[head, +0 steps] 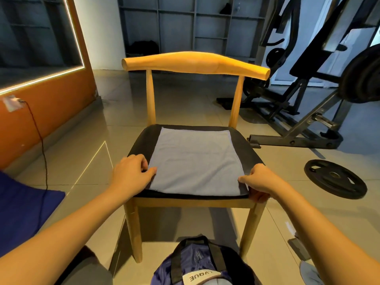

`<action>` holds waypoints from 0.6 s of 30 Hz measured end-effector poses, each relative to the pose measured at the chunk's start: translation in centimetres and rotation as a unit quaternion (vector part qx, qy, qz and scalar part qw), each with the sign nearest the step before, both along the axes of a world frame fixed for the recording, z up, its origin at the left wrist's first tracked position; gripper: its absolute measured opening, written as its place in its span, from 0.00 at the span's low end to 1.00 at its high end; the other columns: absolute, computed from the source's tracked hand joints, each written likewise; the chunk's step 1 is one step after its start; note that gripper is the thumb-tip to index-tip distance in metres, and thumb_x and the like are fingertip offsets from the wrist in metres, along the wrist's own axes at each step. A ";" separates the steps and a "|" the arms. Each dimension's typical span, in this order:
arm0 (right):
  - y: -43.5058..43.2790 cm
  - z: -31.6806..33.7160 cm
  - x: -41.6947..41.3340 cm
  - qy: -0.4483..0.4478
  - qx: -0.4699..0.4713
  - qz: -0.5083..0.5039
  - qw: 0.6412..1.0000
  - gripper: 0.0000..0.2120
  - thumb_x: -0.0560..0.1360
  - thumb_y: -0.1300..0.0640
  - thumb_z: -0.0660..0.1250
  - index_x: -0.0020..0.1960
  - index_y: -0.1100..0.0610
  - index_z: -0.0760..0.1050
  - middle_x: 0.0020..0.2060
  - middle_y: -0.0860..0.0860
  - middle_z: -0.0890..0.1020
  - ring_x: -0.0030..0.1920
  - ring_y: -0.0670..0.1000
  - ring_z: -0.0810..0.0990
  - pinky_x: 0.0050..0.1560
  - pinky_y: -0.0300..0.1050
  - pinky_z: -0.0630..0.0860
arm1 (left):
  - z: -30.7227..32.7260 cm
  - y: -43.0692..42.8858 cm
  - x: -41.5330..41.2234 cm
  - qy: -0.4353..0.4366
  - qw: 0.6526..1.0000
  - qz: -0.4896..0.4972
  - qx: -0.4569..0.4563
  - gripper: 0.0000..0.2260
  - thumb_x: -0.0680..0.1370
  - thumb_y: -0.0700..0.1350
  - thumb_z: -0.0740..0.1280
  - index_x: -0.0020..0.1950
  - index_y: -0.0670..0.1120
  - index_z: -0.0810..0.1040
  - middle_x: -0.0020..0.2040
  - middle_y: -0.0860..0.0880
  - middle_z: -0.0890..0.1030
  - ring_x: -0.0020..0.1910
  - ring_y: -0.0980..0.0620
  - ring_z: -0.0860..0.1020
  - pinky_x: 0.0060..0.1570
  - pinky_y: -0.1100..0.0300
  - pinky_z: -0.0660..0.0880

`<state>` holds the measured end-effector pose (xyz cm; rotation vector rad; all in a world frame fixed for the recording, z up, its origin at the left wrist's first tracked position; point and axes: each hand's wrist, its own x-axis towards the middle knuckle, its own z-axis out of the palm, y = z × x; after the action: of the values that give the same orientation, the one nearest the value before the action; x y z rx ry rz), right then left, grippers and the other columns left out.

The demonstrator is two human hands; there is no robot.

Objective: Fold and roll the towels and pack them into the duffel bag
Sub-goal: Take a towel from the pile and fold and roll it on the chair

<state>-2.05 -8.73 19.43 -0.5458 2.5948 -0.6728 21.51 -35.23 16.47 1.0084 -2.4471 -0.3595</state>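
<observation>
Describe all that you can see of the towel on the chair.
The towel is pale blue-grey, soft-looking cloth with a stitched hem along its right edge. It lies flat, spread on the chair's black seat, its near edge at the seat's front. The left hand pinches its near left corner, the right hand its near right corner.

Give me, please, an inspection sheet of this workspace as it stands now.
Surface: black chair seat on a wooden frame.
Job's things: light blue towel spread flat on the seat; duffel bag on the floor in front of the chair.
Clutter: weight plate on the floor to the right; blue cloth at left.
Hands: left hand pinches the towel's near left corner; right hand pinches the near right corner.
Cables: black cable hangs from a wall socket.
Surroundings: gym machine at right, shelving behind.
</observation>
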 end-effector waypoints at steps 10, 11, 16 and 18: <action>2.6 -1.2 2.7 -0.161 -0.214 -0.109 0.957 0.09 0.79 0.61 0.70 0.53 0.68 0.78 0.38 0.64 0.86 0.32 0.58 0.84 0.36 0.50 0.83 | -1.2 2.0 2.3 0.029 0.981 0.047 0.185 0.12 0.77 0.51 0.74 0.38 0.45 0.81 0.34 0.47 0.80 0.36 0.49 0.80 0.40 0.53 0.81; 2.8 -1.3 2.8 -0.164 -0.230 -0.116 0.952 0.10 0.79 0.60 0.70 0.52 0.68 0.79 0.39 0.64 0.86 0.32 0.57 0.84 0.36 0.49 0.83 | -1.2 2.1 2.3 0.037 0.979 0.052 0.192 0.12 0.77 0.50 0.74 0.37 0.45 0.81 0.33 0.46 0.80 0.35 0.48 0.80 0.39 0.53 0.81; 3.7 -1.5 3.1 -0.151 -0.289 -0.149 0.934 0.08 0.78 0.60 0.72 0.51 0.66 0.79 0.42 0.65 0.85 0.34 0.57 0.85 0.34 0.48 0.83 | -0.9 2.7 2.5 0.097 0.963 0.091 0.233 0.11 0.79 0.48 0.72 0.40 0.42 0.83 0.38 0.41 0.80 0.40 0.45 0.80 0.44 0.48 0.82; 3.9 -1.8 2.9 -0.140 -0.291 -0.160 0.933 0.07 0.78 0.62 0.72 0.51 0.66 0.79 0.42 0.65 0.85 0.34 0.57 0.84 0.37 0.49 0.85 | -1.0 2.6 2.7 0.117 0.954 0.106 0.256 0.10 0.79 0.47 0.72 0.41 0.43 0.84 0.40 0.41 0.81 0.42 0.45 0.79 0.47 0.46 0.83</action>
<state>0.87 -4.79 17.64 -0.1627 2.2072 -1.5325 24.26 -32.61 15.44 1.3343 -2.0456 -1.0120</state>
